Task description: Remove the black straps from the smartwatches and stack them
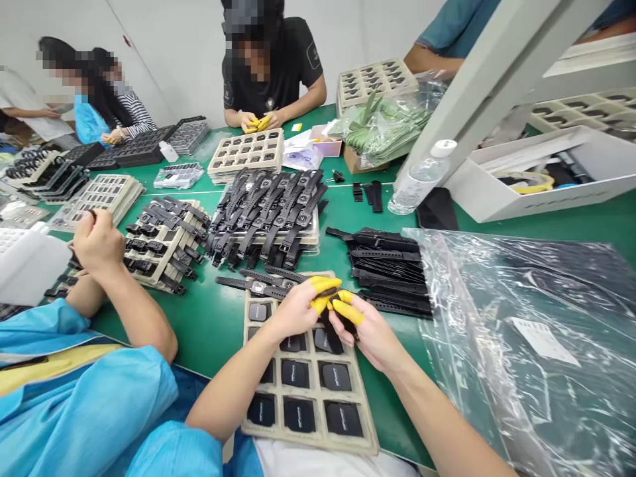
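Note:
Yellow finger covers sit on the fingertips of my left hand point(298, 306) and my right hand point(370, 331). Both hands meet above the far part of a beige tray point(352, 424), closed around a black watch strap point(332, 331) that hangs down between them. Whether a watch body is attached is hidden by my fingers. Square black watch bodies point(297, 374) fill the tray's compartments, with pale lettering on top. Watches with straps point(258, 287) lie across the tray's far edge. Just right of my hands is a pile of loose black straps point(387, 265).
A clear plastic bag point(541, 344) covers the right of the green table. Beyond the tray, strapped watches point(278, 212) are stacked on trays. A water bottle point(422, 179) stands beside a slanted white post point(497, 86). A co-worker's arm point(134, 298) is close on the left.

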A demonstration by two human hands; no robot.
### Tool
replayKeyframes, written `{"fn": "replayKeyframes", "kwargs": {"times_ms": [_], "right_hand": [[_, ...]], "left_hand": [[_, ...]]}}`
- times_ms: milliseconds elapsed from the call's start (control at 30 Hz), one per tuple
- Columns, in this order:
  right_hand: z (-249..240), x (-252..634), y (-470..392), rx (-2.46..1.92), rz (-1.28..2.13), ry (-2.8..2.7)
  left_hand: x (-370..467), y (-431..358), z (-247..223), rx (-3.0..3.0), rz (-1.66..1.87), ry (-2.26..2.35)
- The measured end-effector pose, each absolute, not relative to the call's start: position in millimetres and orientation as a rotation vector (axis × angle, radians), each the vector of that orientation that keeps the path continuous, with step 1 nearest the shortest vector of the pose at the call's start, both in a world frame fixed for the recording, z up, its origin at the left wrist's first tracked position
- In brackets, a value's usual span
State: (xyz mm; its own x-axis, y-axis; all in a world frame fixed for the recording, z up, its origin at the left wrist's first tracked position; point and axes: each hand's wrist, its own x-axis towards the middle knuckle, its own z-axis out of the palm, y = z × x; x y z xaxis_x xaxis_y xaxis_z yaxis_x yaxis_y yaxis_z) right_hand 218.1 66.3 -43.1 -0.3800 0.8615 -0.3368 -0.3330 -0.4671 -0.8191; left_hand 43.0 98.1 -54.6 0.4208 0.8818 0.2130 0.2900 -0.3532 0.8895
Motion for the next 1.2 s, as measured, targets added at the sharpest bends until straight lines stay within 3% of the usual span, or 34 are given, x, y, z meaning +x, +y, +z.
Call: {"fn": "replayKeyframes", "kwargs": {"times_ms": [200,533,1200], "right_hand": [[-44,221,65,-0.981,2.038,-0.862],[-42,220,70,-0.970,1.965,-0.633],[-42,216,85,-0.742,2.072,-0.629]], "left_hand": [[32,98,-59,2.132,0.777,0.925],[38,95,-53,2.040,0.937,0.980],[27,110,-69,2.163,0.876,1.036]]}}
